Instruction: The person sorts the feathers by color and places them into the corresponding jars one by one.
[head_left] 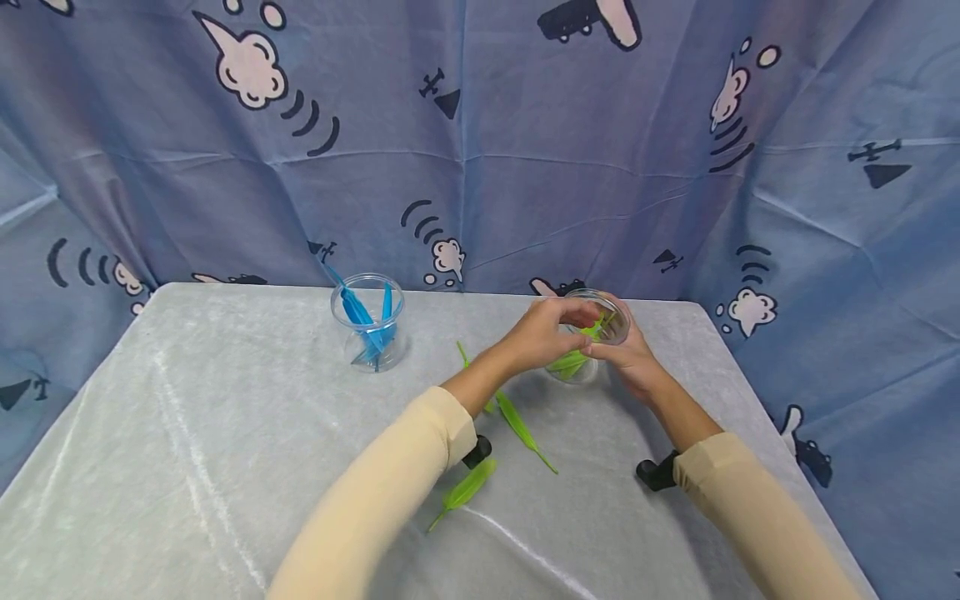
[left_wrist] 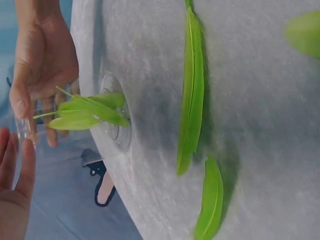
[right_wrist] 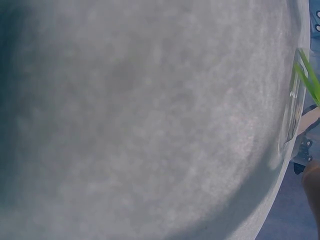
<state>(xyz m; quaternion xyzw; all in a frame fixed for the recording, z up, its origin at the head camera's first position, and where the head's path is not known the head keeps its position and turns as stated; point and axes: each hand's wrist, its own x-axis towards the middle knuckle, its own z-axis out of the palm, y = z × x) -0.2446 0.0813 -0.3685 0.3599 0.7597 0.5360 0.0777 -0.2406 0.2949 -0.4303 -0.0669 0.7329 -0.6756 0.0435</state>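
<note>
A clear plastic jar [head_left: 588, 374] with several green feathers [head_left: 567, 364] inside stands near the table's far edge. My right hand [head_left: 632, 360] grips it from the right side, fingers wrapped behind and thumb at the front of the rim. On the rim's left side, my left hand [head_left: 542, 335] holds on with thumb and fingers, and no feather shows in it. Loose green feathers lie on the table: one [head_left: 517, 423] right of my left forearm, one [head_left: 468, 489] closer to me, and one [head_left: 462, 353] partly hidden behind the left wrist.
Left of my hands, a second clear jar [head_left: 400, 350] holds blue feathers [head_left: 358, 310]. A pale grey cloth covers the table [head_left: 202, 433]. Behind it hangs a blue printed curtain [head_left: 510, 217]. Black wrist mounts [head_left: 657, 473] sit under both cuffs.
</note>
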